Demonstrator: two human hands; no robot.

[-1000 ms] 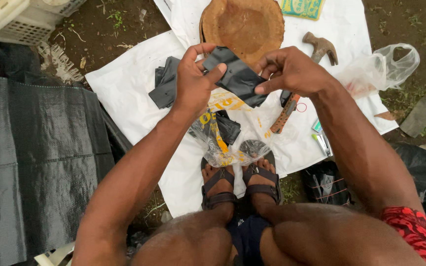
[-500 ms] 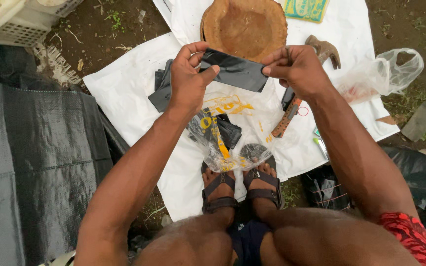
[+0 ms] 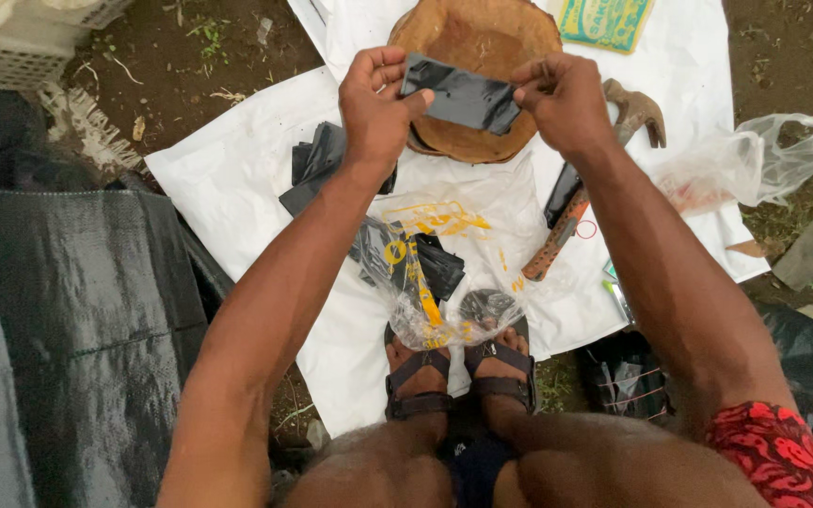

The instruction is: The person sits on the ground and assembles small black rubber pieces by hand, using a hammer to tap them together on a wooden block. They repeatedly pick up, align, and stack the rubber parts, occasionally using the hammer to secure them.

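A black strip (image 3: 463, 94) of thin, glossy material is being held stretched flat between both hands, above a round wooden block (image 3: 475, 38). Its left end is being pinched by the left hand (image 3: 375, 108), with the thumb laid over the front and the fingers curled behind; the hand is closed narrowly on that end. Its right end is being gripped the same way by the right hand (image 3: 565, 102), fingers folded tight around the edge. The strip is being kept nearly level, tilted slightly down toward the right hand.

Just below and left of the left hand, a loose pile of black pieces (image 3: 317, 165) is being left on a white sheet (image 3: 228, 179) spread over bare soil. Just right of the right hand, a hammer (image 3: 604, 169) is seen lying, its metal head near the wrist and its brown handle angled down under the forearm. Farther right, a clear plastic bag (image 3: 755, 160) is lying crumpled at the sheet's edge. Below both hands, between the forearms, a clear bag with yellow print (image 3: 425, 273) is resting on the sheet, with more black pieces inside it. Its lower end is being touched by two feet in sandals (image 3: 458, 376). A green and yellow packet (image 3: 606, 21) is seen above the right hand, beside the block. A dark woven cloth (image 3: 58, 329) is spread well left of the left arm.
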